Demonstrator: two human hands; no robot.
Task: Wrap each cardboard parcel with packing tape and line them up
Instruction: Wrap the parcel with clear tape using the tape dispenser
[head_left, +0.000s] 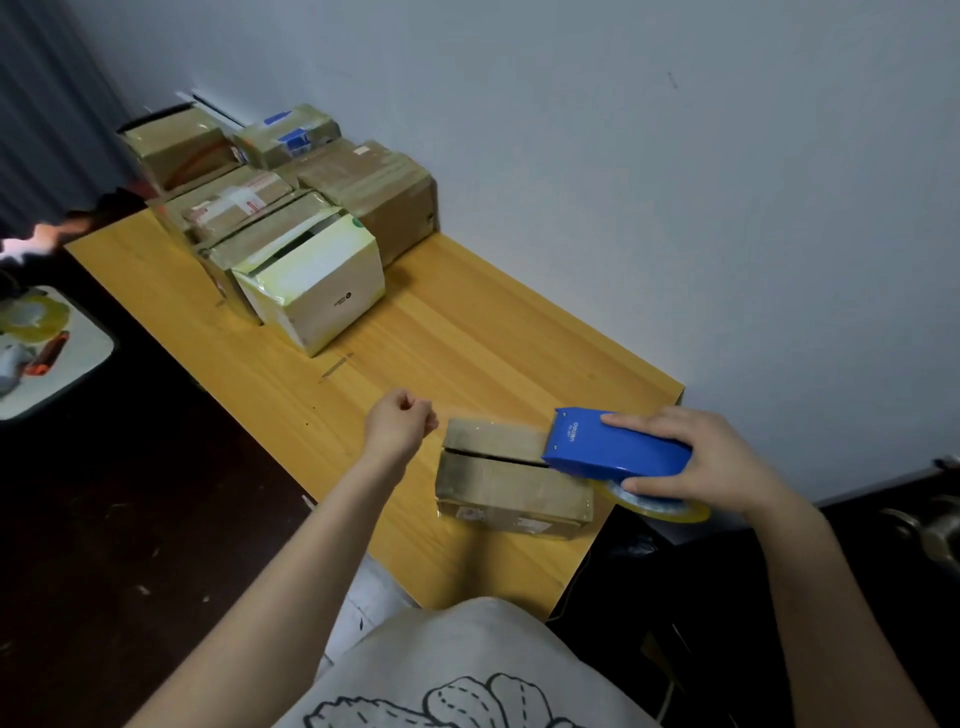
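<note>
A small brown cardboard parcel (506, 480) lies near the front right corner of the wooden table (426, 353), a dark slit across its top. My right hand (696, 462) grips a blue tape dispenser (613, 447) holding a clear tape roll (660, 504), its nose resting on the parcel's right end. My left hand (400, 423) hovers just left of the parcel with fingers curled into a loose fist, holding nothing.
Several taped parcels (270, 208) are packed together at the table's far left end, a white box (317, 291) nearest me. A wall runs along the table's far side. A small side table (78, 374) with tape rolls stands at left over dark floor.
</note>
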